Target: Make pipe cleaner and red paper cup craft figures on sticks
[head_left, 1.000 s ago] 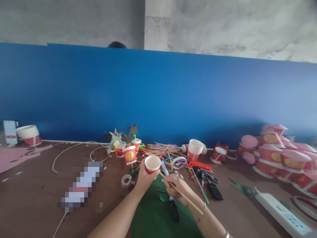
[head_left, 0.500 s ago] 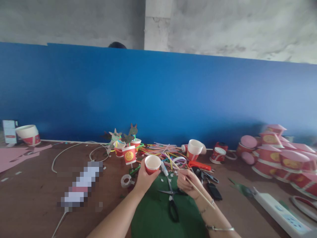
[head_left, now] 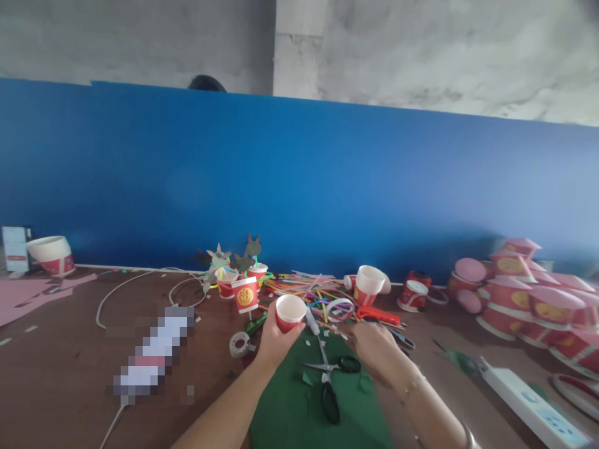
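Observation:
My left hand (head_left: 275, 340) is wrapped round a red paper cup (head_left: 290, 312), holding it upright with its white inside facing me. My right hand (head_left: 374, 346) reaches down at the right edge of a green sheet (head_left: 322, 411), over dark-handled tools. Its fingers point away and are partly hidden, so their grip is unclear. A thin wooden stick (head_left: 333, 328) lies just left of that hand. Open scissors with black handles (head_left: 330, 399) rest on the green sheet between my hands. A white glue tube (head_left: 311, 321) lies beside the cup.
Coloured pipe cleaners (head_left: 299, 284) are heaped at the back. An orange glue gun (head_left: 381, 315) lies right of them. Decorated cups (head_left: 246, 294) stand left, and red-and-pink cups (head_left: 510, 305) are stacked right. A tape roll (head_left: 239, 344) and a power strip (head_left: 538, 405) lie on the table.
My right hand has let go of the wooden stick and moved right, down toward the tools. My left hand still holds the cup in nearly the same place.

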Motion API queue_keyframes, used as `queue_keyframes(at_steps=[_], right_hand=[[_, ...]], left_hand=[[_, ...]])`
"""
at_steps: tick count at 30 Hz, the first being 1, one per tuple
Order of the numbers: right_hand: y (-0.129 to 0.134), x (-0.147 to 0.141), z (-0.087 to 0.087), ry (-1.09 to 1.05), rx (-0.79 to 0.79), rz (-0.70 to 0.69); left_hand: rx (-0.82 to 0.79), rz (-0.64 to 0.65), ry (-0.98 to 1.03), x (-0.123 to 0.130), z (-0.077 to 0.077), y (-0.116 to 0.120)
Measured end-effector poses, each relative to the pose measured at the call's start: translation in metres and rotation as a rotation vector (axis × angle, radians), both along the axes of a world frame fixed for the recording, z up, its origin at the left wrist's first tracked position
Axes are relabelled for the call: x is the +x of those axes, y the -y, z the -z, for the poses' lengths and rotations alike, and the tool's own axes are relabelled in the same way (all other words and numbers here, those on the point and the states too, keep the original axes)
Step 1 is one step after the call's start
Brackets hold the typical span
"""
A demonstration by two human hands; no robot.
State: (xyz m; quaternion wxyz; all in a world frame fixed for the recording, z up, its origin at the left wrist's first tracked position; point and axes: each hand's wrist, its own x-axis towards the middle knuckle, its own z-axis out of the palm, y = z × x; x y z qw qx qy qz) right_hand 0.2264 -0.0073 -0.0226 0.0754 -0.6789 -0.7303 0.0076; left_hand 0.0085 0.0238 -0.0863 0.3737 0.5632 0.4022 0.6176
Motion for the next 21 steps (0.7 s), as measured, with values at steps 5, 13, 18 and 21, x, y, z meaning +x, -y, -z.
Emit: queue_keyframes(at_steps=[5,13,18,21], right_hand=[[0.021,-0.019,0.010,-0.040,-0.104,-0.201],[0.030,-0.031,0.023,-0.147,-0.120,-0.317],[0.024,-0.005,-0.011,-0.445,-0.317,-0.338],[0.018,-0.002,-0.034,-0.689,-0.459,-0.411]], left_hand=[[0.025,0.002,0.012,0.000,-0.001,0.000],[0.016,0.040,0.004,0.000,-0.006,0.002],[-0.007,-0.014,0.022,0.002,-0.007,0.002],[0.009,0.004,0.033,0.003,-0.006,0.002]])
